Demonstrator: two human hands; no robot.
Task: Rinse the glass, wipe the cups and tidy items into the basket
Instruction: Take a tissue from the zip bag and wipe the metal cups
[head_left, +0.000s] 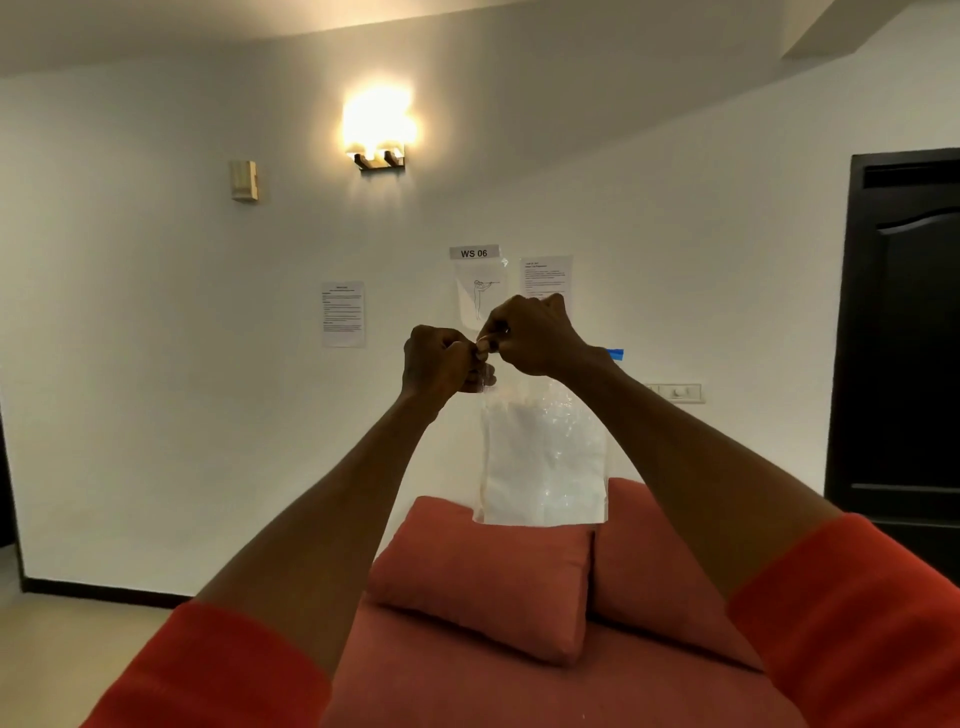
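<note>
I hold a clear plastic bag (545, 457) with something white folded inside it up in front of the wall. My left hand (441, 364) and my right hand (530, 332) are both pinched on the bag's top edge, close together and almost touching. The bag hangs straight down from my fingers, its bottom edge just above the cushions. No glass, cups or basket are in view.
Two orange-red cushions (483, 571) lie on an orange-red seat or bed below my arms. The white wall ahead carries paper sheets, a "WS 06" label (474, 253) and a lit wall lamp (378, 135). A dark door (904, 338) stands at the right.
</note>
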